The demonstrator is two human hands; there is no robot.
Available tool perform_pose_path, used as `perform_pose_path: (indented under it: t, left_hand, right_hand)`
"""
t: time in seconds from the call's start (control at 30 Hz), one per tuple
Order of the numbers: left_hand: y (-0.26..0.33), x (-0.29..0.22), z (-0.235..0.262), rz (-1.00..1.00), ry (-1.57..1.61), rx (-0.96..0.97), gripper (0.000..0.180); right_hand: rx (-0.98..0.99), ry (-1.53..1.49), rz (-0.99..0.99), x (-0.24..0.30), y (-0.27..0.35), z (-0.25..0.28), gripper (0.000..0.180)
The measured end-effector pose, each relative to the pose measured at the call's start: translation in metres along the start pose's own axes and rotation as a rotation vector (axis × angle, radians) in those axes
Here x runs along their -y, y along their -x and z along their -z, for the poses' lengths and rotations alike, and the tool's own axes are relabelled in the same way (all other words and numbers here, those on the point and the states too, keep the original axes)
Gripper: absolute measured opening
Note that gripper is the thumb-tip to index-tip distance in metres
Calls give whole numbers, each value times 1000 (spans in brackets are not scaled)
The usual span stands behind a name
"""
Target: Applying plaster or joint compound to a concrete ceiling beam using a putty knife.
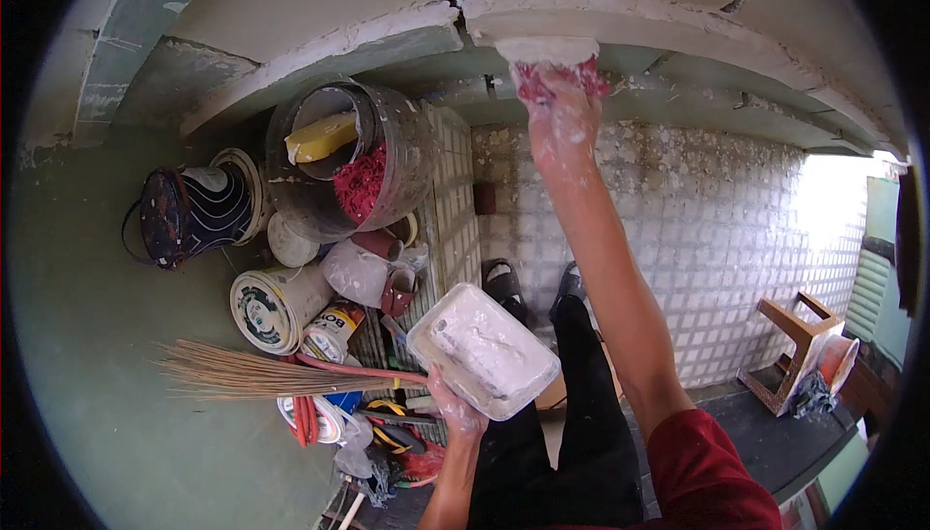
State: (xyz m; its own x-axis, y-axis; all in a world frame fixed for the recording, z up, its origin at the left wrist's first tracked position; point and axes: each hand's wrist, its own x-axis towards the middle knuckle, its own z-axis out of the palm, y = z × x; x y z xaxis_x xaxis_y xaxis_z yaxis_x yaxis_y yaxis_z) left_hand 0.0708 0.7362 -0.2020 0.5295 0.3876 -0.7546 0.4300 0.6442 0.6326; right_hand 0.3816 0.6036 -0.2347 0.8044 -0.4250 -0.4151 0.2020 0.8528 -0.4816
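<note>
My right hand (562,133), smeared with white, is raised at the end of an outstretched arm. Its fingers are closed on a wide, flat putty spreader (557,73), reddish and coated with white paste. The spreader's far edge meets the pale plastered ledge (668,21). Lower down, my left hand (455,404) grips the near left edge of a rectangular white plastic tub (538,372), held tilted before my legs. White paste (480,341) covers the tub's bottom. Part of the left hand's fingers is hidden by the tub.
A large clear bucket (402,157) at left holds a yellow sponge (322,137) and a red shaggy bundle (360,183). Paint pails (266,312) and a twig broom (232,372) crowd beneath it. A wooden stool (799,341) stands right, above the tiled floor (678,239).
</note>
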Motion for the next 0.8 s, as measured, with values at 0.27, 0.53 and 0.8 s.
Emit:
perform_pose_path:
  t: [0.27,0.53,0.8]
  left_hand:
    - [3,-4,6,-11,1,27,64]
    - [2,-4,19,-54,68,109,61]
    - [9,-4,24,-12,61,60,61]
  right_hand:
    - [48,50,53,32,14,-44,33]
    - [32,130,23,22,12,19,39]
    - [37,157,144,16,4,-44,28]
